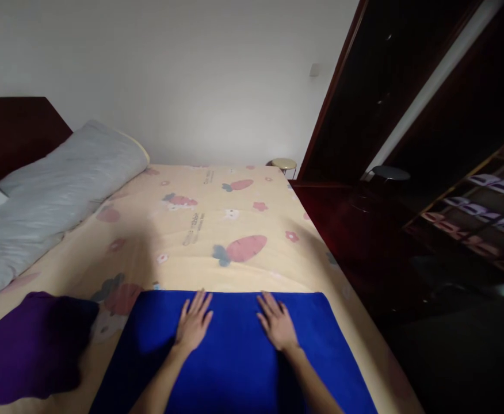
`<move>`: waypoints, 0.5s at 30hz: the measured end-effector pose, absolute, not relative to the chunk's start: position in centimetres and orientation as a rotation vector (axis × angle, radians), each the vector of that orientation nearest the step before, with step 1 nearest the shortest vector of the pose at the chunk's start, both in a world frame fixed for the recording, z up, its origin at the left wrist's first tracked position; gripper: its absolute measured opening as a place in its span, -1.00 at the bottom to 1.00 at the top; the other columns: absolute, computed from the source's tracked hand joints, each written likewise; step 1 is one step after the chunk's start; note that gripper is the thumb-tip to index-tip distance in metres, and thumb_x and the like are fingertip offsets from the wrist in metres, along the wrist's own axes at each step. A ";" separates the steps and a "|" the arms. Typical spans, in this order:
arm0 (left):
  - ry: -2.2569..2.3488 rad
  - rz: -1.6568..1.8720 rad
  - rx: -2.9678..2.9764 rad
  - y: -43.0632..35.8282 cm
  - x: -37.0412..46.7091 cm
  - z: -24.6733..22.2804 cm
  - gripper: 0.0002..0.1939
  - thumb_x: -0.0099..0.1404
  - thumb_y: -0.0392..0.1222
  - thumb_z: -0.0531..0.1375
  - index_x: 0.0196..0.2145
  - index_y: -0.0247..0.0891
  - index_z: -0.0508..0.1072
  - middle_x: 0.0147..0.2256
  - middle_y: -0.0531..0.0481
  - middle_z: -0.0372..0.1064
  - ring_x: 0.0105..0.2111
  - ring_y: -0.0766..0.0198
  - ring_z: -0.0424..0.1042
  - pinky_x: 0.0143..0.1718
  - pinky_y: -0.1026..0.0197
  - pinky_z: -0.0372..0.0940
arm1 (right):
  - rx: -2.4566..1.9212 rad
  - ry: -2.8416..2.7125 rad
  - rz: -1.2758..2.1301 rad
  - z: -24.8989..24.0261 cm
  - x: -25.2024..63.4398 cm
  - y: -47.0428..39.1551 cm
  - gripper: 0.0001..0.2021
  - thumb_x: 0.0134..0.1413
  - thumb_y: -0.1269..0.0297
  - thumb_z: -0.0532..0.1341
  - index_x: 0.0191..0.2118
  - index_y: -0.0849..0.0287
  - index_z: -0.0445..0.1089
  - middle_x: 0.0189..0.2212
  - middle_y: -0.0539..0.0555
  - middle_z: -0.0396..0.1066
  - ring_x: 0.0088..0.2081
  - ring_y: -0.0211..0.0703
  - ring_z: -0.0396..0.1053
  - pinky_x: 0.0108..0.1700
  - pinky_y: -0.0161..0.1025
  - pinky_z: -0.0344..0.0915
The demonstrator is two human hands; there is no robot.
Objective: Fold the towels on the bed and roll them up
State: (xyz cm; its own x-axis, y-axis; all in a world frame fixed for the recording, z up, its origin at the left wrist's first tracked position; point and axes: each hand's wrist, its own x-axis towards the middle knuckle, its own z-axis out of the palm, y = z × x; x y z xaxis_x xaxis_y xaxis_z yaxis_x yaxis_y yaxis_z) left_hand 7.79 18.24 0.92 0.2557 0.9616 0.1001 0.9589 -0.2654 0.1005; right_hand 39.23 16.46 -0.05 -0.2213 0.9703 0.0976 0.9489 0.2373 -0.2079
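A blue cloth (235, 356) lies spread flat on the bed, its far edge running straight across and its near part cut off by the bottom of the view. My left hand (193, 325) rests palm down on it, fingers stretched toward the far edge and slightly apart. To the right, my right hand (279, 325) also presses flat on the cloth, fingers pointing away and a little left. Neither hand holds anything. A crumpled or folded purple cloth (27, 351) lies on the sheet to the left, apart from the blue one.
The bed's cream sheet (243, 215) has a carrot print. A long grey pillow (75, 172) lies by the dark headboard (14, 135). Beyond the bed stand a pale stool (283, 164) and a dark stool (390, 173). Shoes (489, 213) sit on a rack at right.
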 end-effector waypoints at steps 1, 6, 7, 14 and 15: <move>2.069 0.190 2.352 18.6 5.1 0.9 -0.47 0.45 0.01 -0.17 0.34 -0.01 -0.03 0.36 -0.01 -0.05 0.34 0.15 -0.02 0.28 -0.14 -0.03 | -1.946 -2.200 0.117 -0.3 42.6 16.3 -0.47 0.35 0.00 -0.17 0.35 -0.01 0.00 0.35 0.09 -0.01 0.36 -0.05 -0.05 0.29 0.09 0.03; 2.452 0.090 1.970 19.1 -3.8 1.6 -0.42 0.45 0.03 -0.21 0.35 -0.14 -0.07 0.38 -0.09 -0.14 0.36 0.11 -0.10 0.28 -0.20 -0.06 | -2.299 -2.036 0.173 -0.4 55.5 14.4 -0.41 0.31 -0.08 -0.15 0.37 0.01 -0.07 0.38 0.06 -0.12 0.38 -0.06 -0.16 0.33 0.14 -0.09; 2.450 0.098 1.978 18.8 -3.3 1.7 -0.43 0.45 0.02 -0.22 0.35 -0.15 -0.06 0.38 -0.09 -0.14 0.36 0.11 -0.10 0.28 -0.22 -0.08 | -2.324 -2.023 0.163 -0.2 55.5 14.1 -0.40 0.30 -0.09 -0.14 0.36 0.03 -0.06 0.38 0.07 -0.12 0.38 -0.05 -0.17 0.34 0.15 -0.11; 1.835 0.334 2.553 13.3 13.0 0.8 -0.44 0.46 -0.07 -0.19 0.36 -0.06 -0.19 0.36 0.03 -0.06 0.34 0.25 -0.03 0.31 -0.04 -0.07 | -1.764 -2.244 0.133 0.3 36.8 11.6 -0.47 0.36 0.03 -0.14 0.38 -0.07 -0.18 0.37 0.03 -0.11 0.37 -0.07 -0.09 0.31 0.07 0.02; 1.782 0.335 2.581 12.5 13.9 0.4 -0.44 0.46 -0.07 -0.19 0.36 -0.04 -0.22 0.36 0.05 -0.06 0.34 0.26 -0.01 0.30 -0.01 -0.03 | -1.706 -2.268 0.160 0.1 35.1 10.9 -0.46 0.36 0.04 -0.13 0.38 -0.09 -0.20 0.37 0.02 -0.11 0.36 -0.08 -0.07 0.30 0.04 0.05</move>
State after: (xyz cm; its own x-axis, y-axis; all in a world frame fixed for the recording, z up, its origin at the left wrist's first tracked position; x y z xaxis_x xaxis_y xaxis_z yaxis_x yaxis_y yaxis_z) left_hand 13.87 12.50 0.42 0.3391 0.9231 0.1811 0.9259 -0.3616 0.1094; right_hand 35.07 10.90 0.07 -0.2515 0.9530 0.1688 0.9198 0.2896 -0.2648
